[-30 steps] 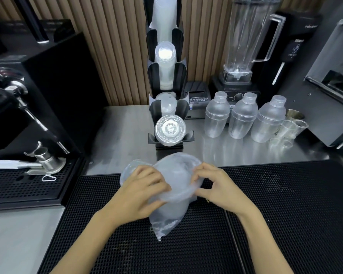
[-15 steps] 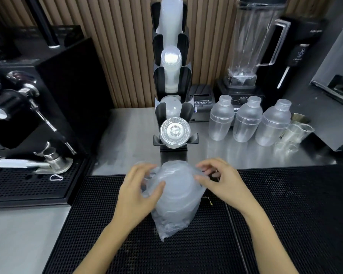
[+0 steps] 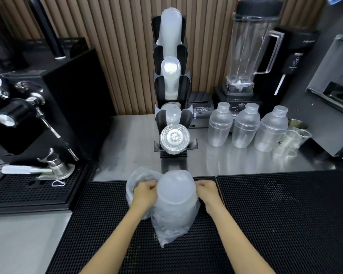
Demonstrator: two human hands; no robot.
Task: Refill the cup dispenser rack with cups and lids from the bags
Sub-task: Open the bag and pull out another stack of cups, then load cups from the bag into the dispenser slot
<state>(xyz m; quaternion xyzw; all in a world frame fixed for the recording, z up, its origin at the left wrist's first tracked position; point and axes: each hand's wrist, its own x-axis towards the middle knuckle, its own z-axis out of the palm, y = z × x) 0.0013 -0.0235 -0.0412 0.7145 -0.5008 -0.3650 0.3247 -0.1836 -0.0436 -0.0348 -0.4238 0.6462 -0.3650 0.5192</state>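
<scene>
A black cup dispenser rack [image 3: 173, 153] stands at the counter's middle. Its two upper slots hold stacks of translucent cups [image 3: 170, 76]. Below them sits a domed lid [image 3: 171, 116], and the lowest slot shows flat ribbed lids [image 3: 174, 137]. In front of the rack, a stack of domed lids [image 3: 175, 192] stands in a clear plastic bag [image 3: 167, 232] on the black mesh mat. My left hand [image 3: 145, 195] grips the bag's plastic at the stack's left side. My right hand [image 3: 207, 191] grips it at the right side. The bag's loose mouth bunches behind my left hand.
An espresso machine [image 3: 34, 115] with a drip tray fills the left. Three plastic shakers [image 3: 246, 128], small measuring cups [image 3: 291, 139] and a blender [image 3: 246, 48] stand to the right of the rack. A dark appliance [image 3: 333, 91] is at the far right.
The bagged lid stack has been turned upright, dome toward the rack. Both hands have slid from the top to its sides, and the bag's mouth is pushed down to the left.
</scene>
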